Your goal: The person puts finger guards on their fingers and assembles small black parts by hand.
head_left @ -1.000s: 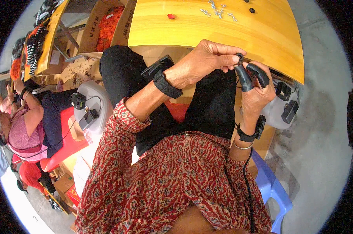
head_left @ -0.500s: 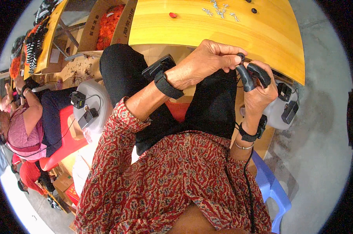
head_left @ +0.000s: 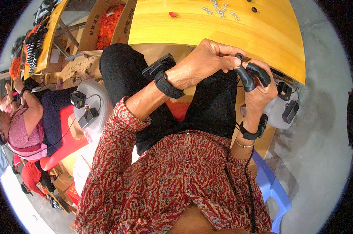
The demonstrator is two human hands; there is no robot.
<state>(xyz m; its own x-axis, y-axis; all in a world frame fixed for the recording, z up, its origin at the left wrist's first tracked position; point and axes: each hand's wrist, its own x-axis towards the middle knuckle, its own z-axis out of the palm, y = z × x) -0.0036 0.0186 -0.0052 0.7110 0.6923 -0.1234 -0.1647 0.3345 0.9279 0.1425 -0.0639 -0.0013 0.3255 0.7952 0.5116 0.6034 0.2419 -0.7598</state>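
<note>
My right hand [head_left: 262, 91] is closed around a black forked piece [head_left: 252, 76] with two bent prongs. I hold it up in the air above my lap, just in front of the near edge of the yellow surface [head_left: 207, 27]. My left hand [head_left: 207, 62] is closed too. Its finger and thumb pinch a tiny black round part [head_left: 239, 57] and press it right onto the top of the left prong. The two things touch there.

I think the small part is just being put on. I cannot tell if it sits all the way on, because my fingers hide the spot. The other prong looks bare at its tip, so I think more is left to do.

Both my wrists wear black bands with small boxes on them. A thin black cable runs down from my right wrist.

On the surface, near its far edge, lies a little heap of small silver bits [head_left: 219, 9]. Two black round bits [head_left: 251, 7] lie close by, toward the far right corner. A red bit [head_left: 172, 14] lies more to the left. They all look unused so far.

Off to my left sits another person [head_left: 20, 128] in pink on a red chair [head_left: 63, 144]. Cardboard boxes [head_left: 106, 27] with orange stuff stand beyond the left end of the surface
</note>
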